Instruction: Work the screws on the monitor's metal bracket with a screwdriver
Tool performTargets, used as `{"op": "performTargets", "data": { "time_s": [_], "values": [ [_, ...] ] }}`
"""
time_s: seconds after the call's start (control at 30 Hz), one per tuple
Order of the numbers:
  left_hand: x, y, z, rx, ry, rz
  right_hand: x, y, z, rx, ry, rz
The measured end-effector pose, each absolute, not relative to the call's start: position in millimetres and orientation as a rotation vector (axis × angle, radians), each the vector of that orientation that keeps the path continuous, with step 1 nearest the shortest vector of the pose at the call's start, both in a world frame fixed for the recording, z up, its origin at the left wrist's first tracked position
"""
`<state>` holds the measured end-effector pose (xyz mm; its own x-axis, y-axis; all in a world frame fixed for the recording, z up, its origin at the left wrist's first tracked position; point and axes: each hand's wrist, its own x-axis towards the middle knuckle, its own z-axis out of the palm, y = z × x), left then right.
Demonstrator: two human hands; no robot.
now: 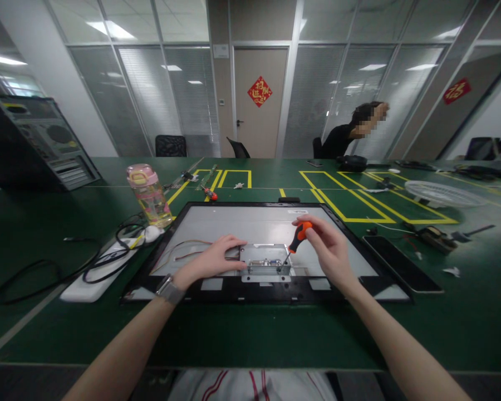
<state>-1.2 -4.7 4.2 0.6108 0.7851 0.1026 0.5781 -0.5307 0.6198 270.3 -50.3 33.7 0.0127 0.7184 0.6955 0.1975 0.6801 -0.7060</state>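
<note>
Forearms point(117, 351) over near edge of counter point(242, 334).
With left hand point(217, 257) half open against left edge of metal bracket point(267, 270), near front edge of panel point(234, 220); with right hand point(330, 250) pinching orange-black screwdriver point(299, 236), tip at bracket's right end.

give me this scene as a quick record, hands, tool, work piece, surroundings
left hand: the left hand rests with fingers spread at the left edge of the metal box
right hand: the right hand holds a screwdriver
tool angle: handle up, shaft slanting down toward the right part of the box
work piece: metal box on a large flat panel
surface: green table with yellow tape
left of panel: pink-topped bottle
right of panel: flat black device
background: a seated person, closed door
</note>
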Motion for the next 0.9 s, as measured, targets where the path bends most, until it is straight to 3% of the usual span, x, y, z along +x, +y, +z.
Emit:
{"op": "performTargets", "data": {
  "time_s": [0.9],
  "values": [
    [-2.1, -1.9, 0.6, 2.309, 1.069, 0.513, 273.8, -49.1, 35.8, -0.782, -1.544, 0.434]
  ]
}}
